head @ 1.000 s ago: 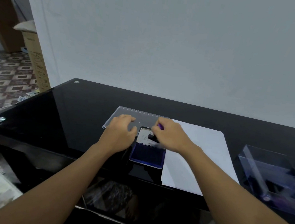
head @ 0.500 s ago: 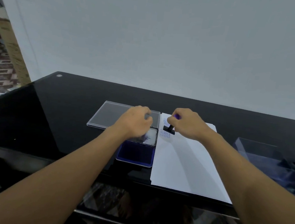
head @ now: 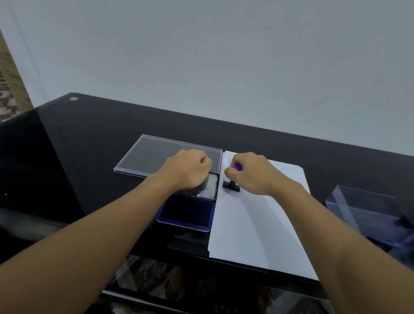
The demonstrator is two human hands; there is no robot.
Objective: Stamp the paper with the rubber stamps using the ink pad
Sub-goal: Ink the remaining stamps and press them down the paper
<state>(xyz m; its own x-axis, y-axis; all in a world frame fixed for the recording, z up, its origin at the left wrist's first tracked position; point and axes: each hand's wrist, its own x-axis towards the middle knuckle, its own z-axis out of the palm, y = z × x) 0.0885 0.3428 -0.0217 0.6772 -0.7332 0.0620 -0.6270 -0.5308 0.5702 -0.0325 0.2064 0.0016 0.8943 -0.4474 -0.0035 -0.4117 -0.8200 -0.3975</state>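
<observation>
Two hands work over a black table [head: 75,158]. The right hand [head: 252,173] pinches a purple-topped stamp [head: 231,185], its black base on the paper's [head: 257,224] upper left corner, below blue prints. The left hand [head: 187,170], fingers curled, rests on the open ink pad's [head: 186,212] raised lid; I cannot tell whether it grips. The pad sits just left of the paper.

The worktop [head: 75,158] is bare over its left half, front edge to back, and in a strip along the back edge. At the middle, a clear plastic lid [head: 156,152], the open ink pad [head: 186,212] and the left hand [head: 187,170] curled over it crowd against the paper [head: 257,231]. The right hand [head: 252,173] holds the rubber stamp [head: 231,185] on the paper's far left corner. A clear box [head: 376,216] blocks the right edge.
</observation>
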